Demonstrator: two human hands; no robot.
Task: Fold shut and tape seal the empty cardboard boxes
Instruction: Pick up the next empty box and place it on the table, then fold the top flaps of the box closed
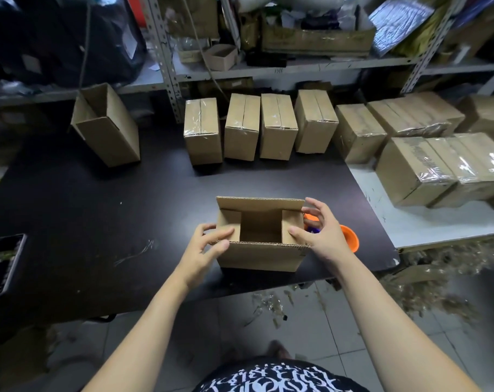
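Observation:
An empty brown cardboard box [261,255] stands near the front edge of the black table [99,210], its top open. Both short side flaps are folded inward; the far long flap stands up and the near one is still out. My left hand [205,246] grips the box's left end, thumb on the left flap. My right hand [316,229] holds the right end, thumb pressing the right flap down. An orange tape dispenser [350,237] lies just right of the box, partly hidden by my right hand.
Several taped boxes stand in a row at the back [241,127] and on the white table [438,222] to the right. One open box [106,124] sits at back left. A phone [2,261] lies at the left edge. Shelving rises behind.

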